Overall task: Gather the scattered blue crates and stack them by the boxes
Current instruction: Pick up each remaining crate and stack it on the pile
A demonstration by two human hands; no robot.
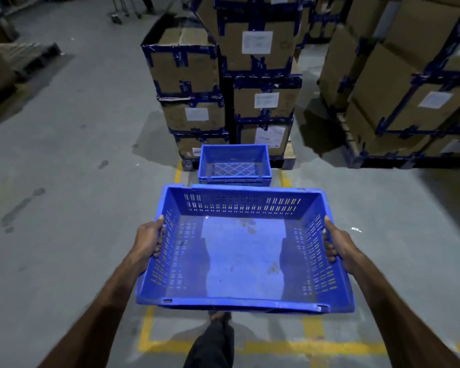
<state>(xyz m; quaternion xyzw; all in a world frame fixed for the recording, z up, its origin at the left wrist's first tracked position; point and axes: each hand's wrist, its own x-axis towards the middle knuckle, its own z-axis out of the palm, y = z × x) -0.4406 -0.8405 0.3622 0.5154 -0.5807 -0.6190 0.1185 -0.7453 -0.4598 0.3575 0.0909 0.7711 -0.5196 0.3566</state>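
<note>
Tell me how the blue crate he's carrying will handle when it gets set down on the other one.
The held crate looks empty, so probably light for its size. Its walls keep their shape between the left hand and right hand, so likely stiff. Its flat base should sit steady on the floor crate if lined up.

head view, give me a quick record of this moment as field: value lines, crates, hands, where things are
carried crate: blue crate, empty, held level above the floor
left hand: left hand grips the crate's left wall, thumb over the rim
right hand: right hand grips the crate's right wall
crate ahead: second blue crate on the floor, appears empty, against the stacked boxes
boxes: taped cardboard boxes stacked on pallets, straight ahead
floor: grey concrete floor with yellow lines
task state: carried crate not yet stacked on the second one
</note>
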